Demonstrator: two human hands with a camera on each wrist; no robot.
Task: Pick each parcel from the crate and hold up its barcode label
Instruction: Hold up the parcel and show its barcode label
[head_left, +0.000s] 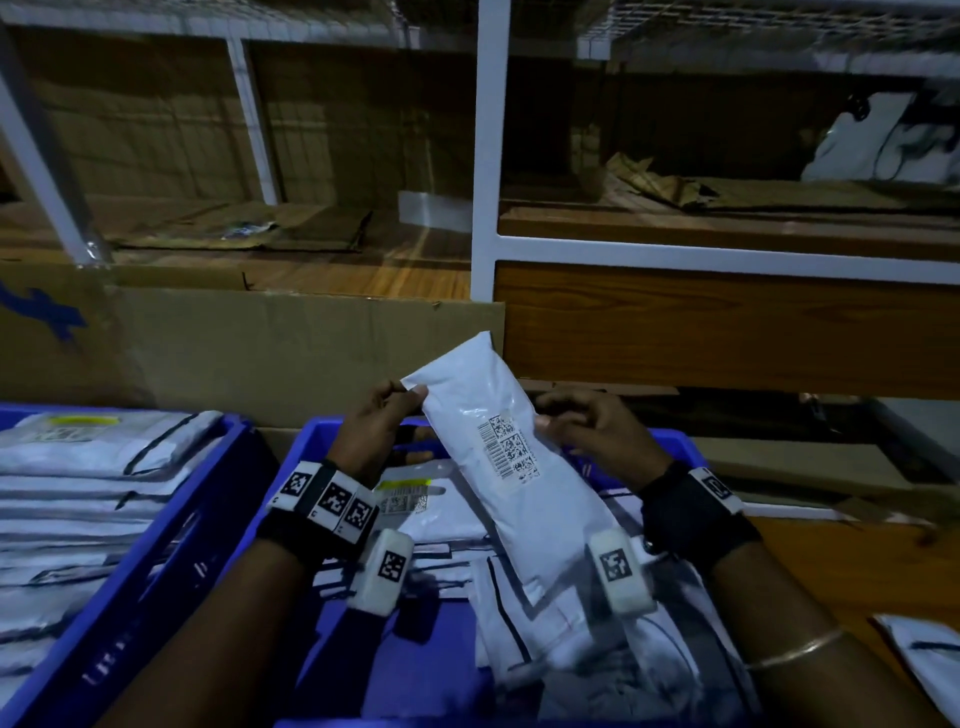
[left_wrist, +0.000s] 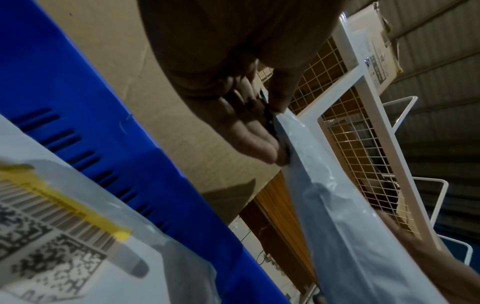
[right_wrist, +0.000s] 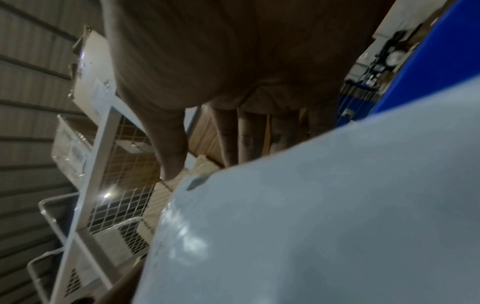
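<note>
Over the middle blue crate (head_left: 687, 453) I hold a long white parcel (head_left: 514, 499) upright and tilted, its barcode label (head_left: 509, 448) facing me. My left hand (head_left: 410, 392) pinches its top left corner; the left wrist view shows thumb and fingers (left_wrist: 262, 144) closed on the parcel (left_wrist: 337, 216) edge. At the right edge beside the label, my right hand (head_left: 545, 423) grips it, fingers (right_wrist: 249, 139) behind the parcel (right_wrist: 311, 226) and thumb in front. More white parcels (head_left: 545, 613) lie in the crate below, one with a yellow-edged label (left_wrist: 52, 232).
A second blue crate (head_left: 156, 561) on the left holds stacked white parcels (head_left: 93, 467). Behind the crates stand a cardboard box (head_left: 311, 338) and a white metal shelf frame (head_left: 485, 156). One loose parcel (head_left: 924, 654) lies on the wooden table (head_left: 831, 561) at the right.
</note>
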